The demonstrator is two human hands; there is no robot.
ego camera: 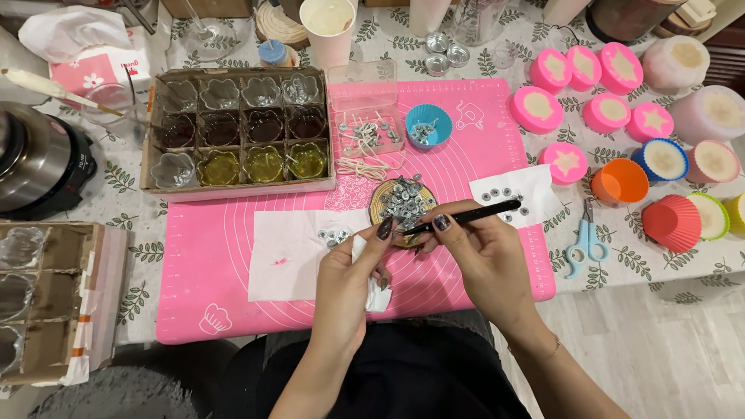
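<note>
Right hand (483, 260), fingers clamped on black tweezers (466, 216), tips at a wooden disc (382, 204) heaped with metal tabs (403, 198) on the pink mat (217, 248); left hand (349, 271) pinches a white tissue (365, 264).

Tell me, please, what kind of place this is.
Probably a home craft table set up for candle making. A pink silicone mat covers the table, a cardboard tray holds small glass cups, and pink moulds filled with pale wax stand at the right. The hands work over a pile of small metal wick tabs.
</note>
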